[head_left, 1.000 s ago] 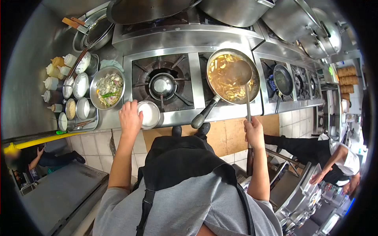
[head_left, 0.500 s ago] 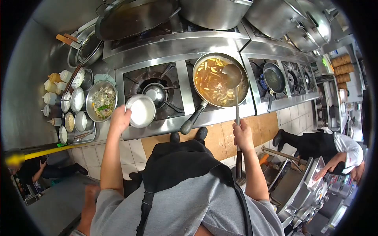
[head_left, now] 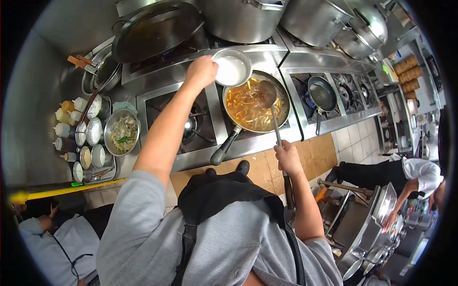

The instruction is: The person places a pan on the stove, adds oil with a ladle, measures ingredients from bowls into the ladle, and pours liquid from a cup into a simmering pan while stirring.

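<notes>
My left hand (head_left: 202, 71) grips the rim of a small metal bowl (head_left: 232, 68) with white liquid in it. The bowl hangs over the far left edge of a frying pan (head_left: 229, 112) full of brown broth with pale and yellow strips. Closed round a long handle, my right hand (head_left: 287, 156) holds a ladle (head_left: 265, 93) whose head rests in the broth. The pan stands on the stove, its black handle (head_left: 224, 148) pointing toward me.
Left of the stove are a bowl of raw ingredients (head_left: 123, 132), seasoning tubs and squeeze bottles (head_left: 62, 129). A small black pan (head_left: 322, 94) sits on a right burner; large pots (head_left: 241, 21) line the back. A person (head_left: 415, 176) works at right, another (head_left: 67, 243) at lower left.
My left hand has carried the bowl from the left burner up and right to the pan's far edge. The ladle has shifted slightly within the broth. A person has come closer at lower left.
</notes>
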The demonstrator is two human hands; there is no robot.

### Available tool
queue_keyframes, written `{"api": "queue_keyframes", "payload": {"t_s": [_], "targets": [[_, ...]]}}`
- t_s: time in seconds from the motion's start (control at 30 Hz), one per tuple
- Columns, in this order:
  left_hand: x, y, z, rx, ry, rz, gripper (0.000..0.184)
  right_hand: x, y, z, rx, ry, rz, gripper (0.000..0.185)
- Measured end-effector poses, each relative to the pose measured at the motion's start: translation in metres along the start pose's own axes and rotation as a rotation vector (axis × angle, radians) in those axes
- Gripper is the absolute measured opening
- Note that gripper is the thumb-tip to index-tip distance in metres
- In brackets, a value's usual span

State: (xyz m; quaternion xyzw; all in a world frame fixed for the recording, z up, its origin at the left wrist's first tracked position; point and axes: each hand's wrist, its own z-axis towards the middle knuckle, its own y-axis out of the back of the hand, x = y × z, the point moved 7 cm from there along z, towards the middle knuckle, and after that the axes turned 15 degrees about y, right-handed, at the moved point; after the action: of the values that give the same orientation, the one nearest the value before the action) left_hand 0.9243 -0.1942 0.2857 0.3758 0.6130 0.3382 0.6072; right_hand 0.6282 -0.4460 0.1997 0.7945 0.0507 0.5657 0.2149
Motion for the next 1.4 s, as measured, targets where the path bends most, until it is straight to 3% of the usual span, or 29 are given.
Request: {"api": "queue_keyframes", "payload": {"t_s": [0.27,0.53,0.73,0.9,0.97,1.3,1.4], "targets": [[-0.081,-0.025,0.015,-0.036,-0.065,-0.005,0.033,-0.003,-0.001,0.002,0.016,-0.038,0.061,0.021],[-0.117,-0.026,0.017,-0.077,-0.169,0.011,0.030,-0.001,0.000,0.001,0.038,-0.056,0.054,0.024],[-0.126,-0.024,0.022,-0.103,-0.203,-0.023,0.029,0.000,-0.002,-0.001,-0.001,-0.048,0.074,0.022],[-0.129,-0.023,0.022,-0.110,-0.201,0.020,0.029,0.002,-0.005,-0.001,0.110,-0.074,0.084,0.022],[-0.130,-0.021,0.019,-0.127,-0.236,0.021,0.029,-0.001,-0.003,0.004,0.006,-0.023,0.070,0.022],[-0.135,-0.027,0.019,-0.088,-0.250,0.072,0.030,0.002,-0.004,-0.004,0.123,-0.099,0.096,0.019],[-0.132,-0.023,0.017,-0.158,-0.269,0.048,0.026,-0.001,-0.004,-0.002,0.049,-0.053,0.098,0.020]]}}
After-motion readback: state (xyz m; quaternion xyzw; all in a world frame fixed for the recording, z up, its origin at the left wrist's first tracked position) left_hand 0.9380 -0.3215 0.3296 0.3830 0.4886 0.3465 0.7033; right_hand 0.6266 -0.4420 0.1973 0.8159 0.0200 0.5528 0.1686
